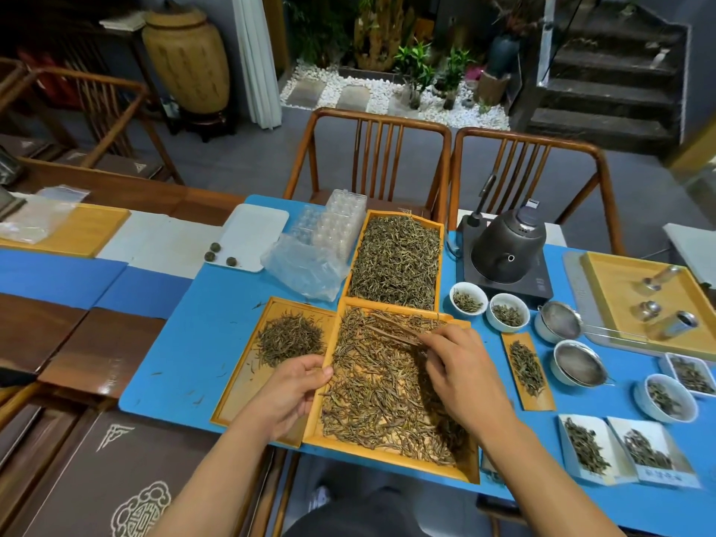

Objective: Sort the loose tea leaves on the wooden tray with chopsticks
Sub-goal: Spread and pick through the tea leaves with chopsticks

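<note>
The left hand (pixel 288 385) is gripping the tray (pixel 391 447) rim; the right hand (pixel 461 366) is pinching chopsticks (pixel 391 330) pointing far-left over tea leaves (pixel 379 389) on a blue mat (pixel 201 304).

Your blue mat (pixel 217 304) carries three wooden trays (pixel 391 451). Right of them: kettle base (pixel 503 292), white cups (pixel 469 300), strainers (pixel 579 362).

dark kettle (pixel 508 246) on hob, two strainers, clear plastic bag (pixel 306 269), chairs
</note>
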